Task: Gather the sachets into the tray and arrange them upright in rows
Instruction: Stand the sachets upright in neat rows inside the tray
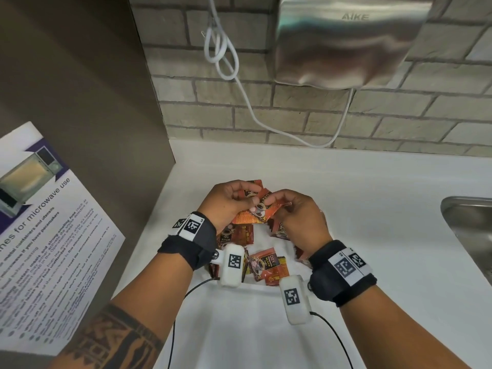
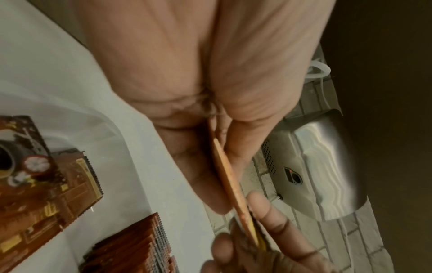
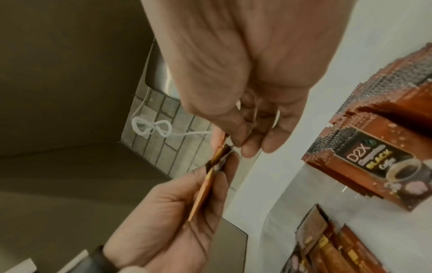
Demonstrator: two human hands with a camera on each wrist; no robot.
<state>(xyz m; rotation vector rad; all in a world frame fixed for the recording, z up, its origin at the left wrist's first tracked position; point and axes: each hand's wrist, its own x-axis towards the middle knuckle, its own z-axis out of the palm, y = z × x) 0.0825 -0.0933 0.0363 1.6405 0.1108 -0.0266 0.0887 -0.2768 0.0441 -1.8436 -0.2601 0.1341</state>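
Both hands are squaring a small stack of sachets [image 1: 255, 206] above the tray [image 1: 269, 241] near the tabletop's back-left corner: left hand [image 1: 226, 202] and right hand [image 1: 298, 217] each pinch it. Next, I judge, stand it upright among the loose ones [image 1: 266, 265]. The right wrist view alone shows a packed row [image 3: 374, 110] (sachets on edge).
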